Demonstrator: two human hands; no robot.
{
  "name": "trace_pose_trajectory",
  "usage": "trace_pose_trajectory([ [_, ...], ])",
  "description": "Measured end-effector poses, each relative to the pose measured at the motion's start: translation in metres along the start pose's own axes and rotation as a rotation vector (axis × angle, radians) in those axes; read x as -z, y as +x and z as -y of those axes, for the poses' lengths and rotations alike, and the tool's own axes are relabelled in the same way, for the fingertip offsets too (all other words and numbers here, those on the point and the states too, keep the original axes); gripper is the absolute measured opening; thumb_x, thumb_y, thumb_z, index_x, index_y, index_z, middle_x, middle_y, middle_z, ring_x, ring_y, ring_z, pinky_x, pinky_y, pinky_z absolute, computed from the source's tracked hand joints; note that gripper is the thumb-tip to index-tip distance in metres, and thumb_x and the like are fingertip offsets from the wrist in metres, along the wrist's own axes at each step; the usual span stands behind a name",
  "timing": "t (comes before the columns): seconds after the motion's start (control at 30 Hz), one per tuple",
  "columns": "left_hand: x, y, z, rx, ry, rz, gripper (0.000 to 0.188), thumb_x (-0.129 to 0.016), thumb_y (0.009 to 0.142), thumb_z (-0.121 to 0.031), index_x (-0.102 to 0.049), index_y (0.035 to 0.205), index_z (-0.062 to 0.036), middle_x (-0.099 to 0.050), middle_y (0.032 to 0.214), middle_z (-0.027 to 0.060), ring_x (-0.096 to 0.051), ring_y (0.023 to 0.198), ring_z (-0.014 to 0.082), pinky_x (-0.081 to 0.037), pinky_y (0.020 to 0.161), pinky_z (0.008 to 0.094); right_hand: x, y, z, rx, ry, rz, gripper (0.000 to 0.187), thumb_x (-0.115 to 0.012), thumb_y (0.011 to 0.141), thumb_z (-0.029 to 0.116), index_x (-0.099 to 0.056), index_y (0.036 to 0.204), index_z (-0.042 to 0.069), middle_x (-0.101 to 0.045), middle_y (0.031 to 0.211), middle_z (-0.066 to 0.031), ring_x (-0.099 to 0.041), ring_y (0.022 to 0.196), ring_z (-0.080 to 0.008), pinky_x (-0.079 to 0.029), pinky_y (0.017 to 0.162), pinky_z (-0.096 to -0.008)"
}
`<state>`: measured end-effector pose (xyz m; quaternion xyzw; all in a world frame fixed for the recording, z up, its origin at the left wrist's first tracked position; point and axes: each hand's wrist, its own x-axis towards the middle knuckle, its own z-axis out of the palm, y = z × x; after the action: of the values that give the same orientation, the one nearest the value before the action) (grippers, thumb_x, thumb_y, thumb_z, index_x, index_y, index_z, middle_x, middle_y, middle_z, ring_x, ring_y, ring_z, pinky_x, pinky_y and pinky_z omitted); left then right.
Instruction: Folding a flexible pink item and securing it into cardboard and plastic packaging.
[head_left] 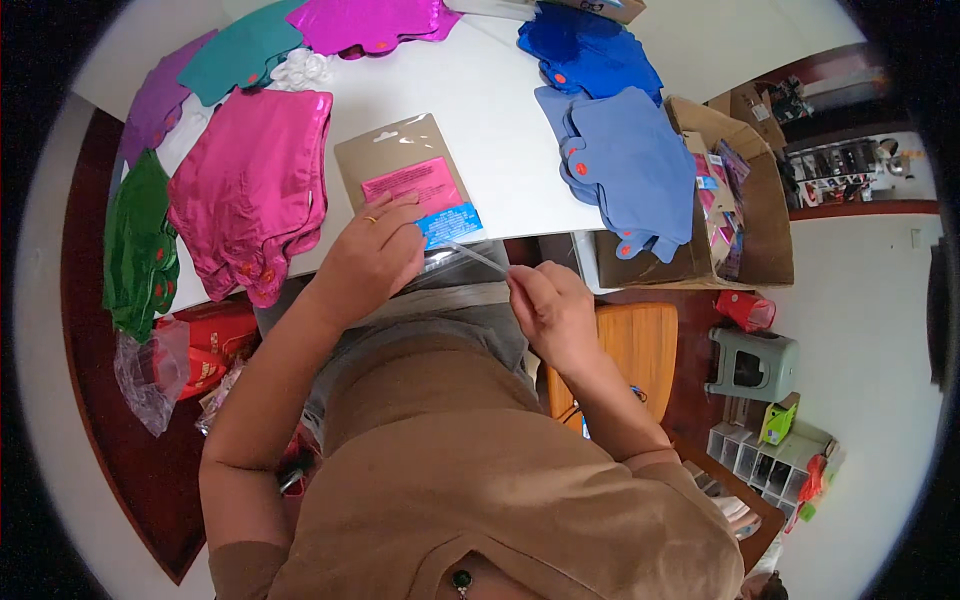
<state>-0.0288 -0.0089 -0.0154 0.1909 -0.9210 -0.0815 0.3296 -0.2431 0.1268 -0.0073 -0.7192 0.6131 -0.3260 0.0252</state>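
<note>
A flat packet with a brown card back (383,146), a pink label (420,181) and a blue label (452,224) lies at the white table's near edge. My left hand (385,245), with a ring on one finger, is closed on its lower left part beside the blue label; the thumb is hidden. From the packet's lower edge a narrow clear strip (478,257) stretches right. Its far end is pinched between the thumb and fingers of my right hand (553,305), just off the table edge.
Stacks of shiny pink cloth (250,180), green cloth (140,250) and teal cloth (240,55) line the left side. Grey-blue cloth (635,165) and dark blue cloth (590,50) lie right. Beyond stands an open cardboard box (765,230). A wooden stool (640,350) sits below the table.
</note>
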Motion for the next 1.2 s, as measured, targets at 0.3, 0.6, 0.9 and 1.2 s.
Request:
trace_pose_trajectory([
  [0.3, -0.004, -0.003, 0.001, 0.006, 0.012, -0.018, 0.019, -0.068, 0.073, -0.006, -0.056, 0.087, -0.0019, -0.059, 0.107, 0.0122, -0.058, 0.104, 0.0277, -0.046, 0.096, 0.0421, 0.002, 0.005, 0.010, -0.068, -0.034, -0.004, 0.018, -0.068, 0.074, -0.001, -0.063, 0.090, 0.004, -0.053, 0.066, -0.0094, -0.055, 0.057, -0.0260, -0.044, 0.051, -0.0351],
  [0.6, -0.008, -0.006, 0.003, -0.011, 0.012, 0.002, 0.021, -0.069, 0.073, -0.006, -0.057, 0.089, -0.0022, -0.059, 0.108, 0.0118, -0.058, 0.107, 0.0275, -0.044, 0.098, 0.0424, -0.019, 0.018, 0.017, -0.176, 0.028, -0.036, 0.024, -0.063, 0.076, 0.002, -0.058, 0.099, 0.003, -0.059, 0.080, -0.0161, -0.059, 0.074, -0.0361, -0.048, 0.064, -0.0431],
  [0.9, -0.009, -0.006, 0.004, -0.013, 0.002, 0.012, 0.020, -0.069, 0.073, -0.007, -0.057, 0.088, -0.0020, -0.059, 0.107, 0.0118, -0.058, 0.107, 0.0282, -0.044, 0.098, 0.0426, 0.005, 0.040, 0.020, -0.153, 0.226, 0.232, 0.039, -0.063, 0.078, -0.002, -0.058, 0.116, 0.003, -0.058, 0.082, -0.0134, -0.058, 0.073, -0.0298, -0.048, 0.064, -0.0368],
  [1.2, -0.008, -0.005, 0.004, -0.010, -0.001, 0.055, 0.021, -0.069, 0.072, -0.007, -0.058, 0.089, -0.0021, -0.059, 0.108, 0.0114, -0.057, 0.109, 0.0276, -0.043, 0.099, 0.0429, -0.011, 0.065, 0.000, 0.199, -0.048, 0.173, 0.050, -0.063, 0.066, -0.003, -0.062, 0.114, 0.010, -0.048, 0.072, -0.0082, -0.050, 0.066, -0.0275, -0.040, 0.058, -0.0388],
])
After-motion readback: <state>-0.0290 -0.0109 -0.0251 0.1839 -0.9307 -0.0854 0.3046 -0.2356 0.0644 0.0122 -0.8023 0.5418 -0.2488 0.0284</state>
